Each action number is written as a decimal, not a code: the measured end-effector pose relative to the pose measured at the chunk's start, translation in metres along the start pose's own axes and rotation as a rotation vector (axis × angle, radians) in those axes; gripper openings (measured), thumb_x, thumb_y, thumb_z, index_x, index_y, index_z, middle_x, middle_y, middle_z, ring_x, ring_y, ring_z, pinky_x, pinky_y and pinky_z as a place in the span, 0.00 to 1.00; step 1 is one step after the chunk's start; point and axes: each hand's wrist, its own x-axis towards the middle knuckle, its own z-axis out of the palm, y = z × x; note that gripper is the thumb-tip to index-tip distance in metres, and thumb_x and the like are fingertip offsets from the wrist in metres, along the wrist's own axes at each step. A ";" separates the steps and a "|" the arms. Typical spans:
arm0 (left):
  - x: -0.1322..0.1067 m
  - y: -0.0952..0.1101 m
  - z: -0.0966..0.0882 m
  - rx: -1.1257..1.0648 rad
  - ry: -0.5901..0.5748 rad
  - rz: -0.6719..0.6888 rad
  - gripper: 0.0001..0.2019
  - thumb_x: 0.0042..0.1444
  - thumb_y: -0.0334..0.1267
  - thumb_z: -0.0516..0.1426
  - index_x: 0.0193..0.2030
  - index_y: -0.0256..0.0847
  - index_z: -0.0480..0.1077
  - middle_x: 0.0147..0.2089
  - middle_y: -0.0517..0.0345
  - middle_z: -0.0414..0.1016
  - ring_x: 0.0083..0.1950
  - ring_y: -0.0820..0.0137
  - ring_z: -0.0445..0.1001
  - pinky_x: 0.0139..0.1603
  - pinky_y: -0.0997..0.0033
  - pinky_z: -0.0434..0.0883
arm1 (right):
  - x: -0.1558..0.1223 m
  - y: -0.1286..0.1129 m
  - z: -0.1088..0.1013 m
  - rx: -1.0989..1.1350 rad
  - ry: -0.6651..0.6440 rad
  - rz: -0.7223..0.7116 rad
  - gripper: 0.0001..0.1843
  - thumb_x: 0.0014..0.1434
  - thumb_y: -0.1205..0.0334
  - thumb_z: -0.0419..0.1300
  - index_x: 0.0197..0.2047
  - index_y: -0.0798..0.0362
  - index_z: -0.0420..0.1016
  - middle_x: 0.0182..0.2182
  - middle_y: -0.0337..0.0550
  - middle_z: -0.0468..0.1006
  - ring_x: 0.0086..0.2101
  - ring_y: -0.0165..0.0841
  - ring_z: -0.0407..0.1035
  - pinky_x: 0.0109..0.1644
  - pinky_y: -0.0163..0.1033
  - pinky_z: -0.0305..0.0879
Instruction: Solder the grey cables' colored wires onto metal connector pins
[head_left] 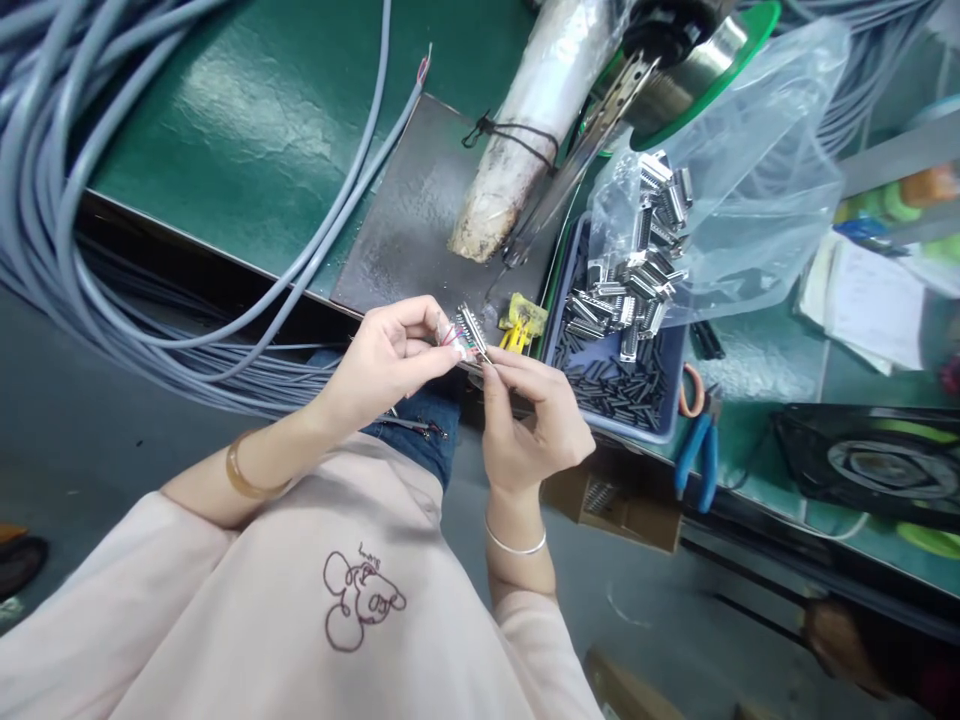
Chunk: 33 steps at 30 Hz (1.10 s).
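My left hand (397,350) pinches a grey cable's stripped end, where thin coloured wires (450,336) fan out. The wires run to a metal multi-pin connector (472,328), whose near end sits between the thumb and forefinger of my right hand (534,415). Both hands are close together over the table's front edge. Just beyond them is a dark metal plate (397,225), with a soldering iron (555,190) slanting down over it. A yellow clip-like piece (520,322) lies right of the connector. Fingers partly hide the wire joints.
Grey cables (67,190) loop along the left. On the right, a blue tray (671,425) holds small black tubes and metal connectors (637,260), some in a clear bag (757,200). Blue-handled pliers (699,455) lie beside it. A solder spool (705,85) and a wrapped tube (536,110) stand behind.
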 end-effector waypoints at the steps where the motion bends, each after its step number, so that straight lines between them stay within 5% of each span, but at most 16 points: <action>1: 0.002 0.000 0.001 0.005 0.021 0.026 0.09 0.46 0.28 0.64 0.27 0.38 0.66 0.22 0.69 0.67 0.16 0.86 0.56 0.15 0.83 0.54 | 0.001 0.001 0.001 -0.001 -0.005 0.001 0.09 0.59 0.75 0.67 0.40 0.52 0.77 0.37 0.38 0.86 0.38 0.29 0.82 0.45 0.35 0.80; 24: 0.025 0.005 0.006 0.150 0.151 0.189 0.09 0.45 0.26 0.60 0.26 0.39 0.63 0.26 0.64 0.68 0.26 0.81 0.64 0.24 0.84 0.62 | 0.017 0.015 0.011 0.044 -0.055 0.077 0.05 0.63 0.70 0.65 0.41 0.51 0.75 0.42 0.40 0.86 0.45 0.33 0.82 0.44 0.37 0.82; 33: 0.024 0.006 0.005 0.144 0.132 0.196 0.09 0.45 0.28 0.62 0.26 0.39 0.65 0.27 0.63 0.69 0.25 0.81 0.63 0.24 0.82 0.61 | 0.026 0.010 0.010 -0.022 -0.028 -0.039 0.07 0.60 0.72 0.68 0.38 0.52 0.76 0.41 0.41 0.86 0.42 0.33 0.83 0.48 0.40 0.80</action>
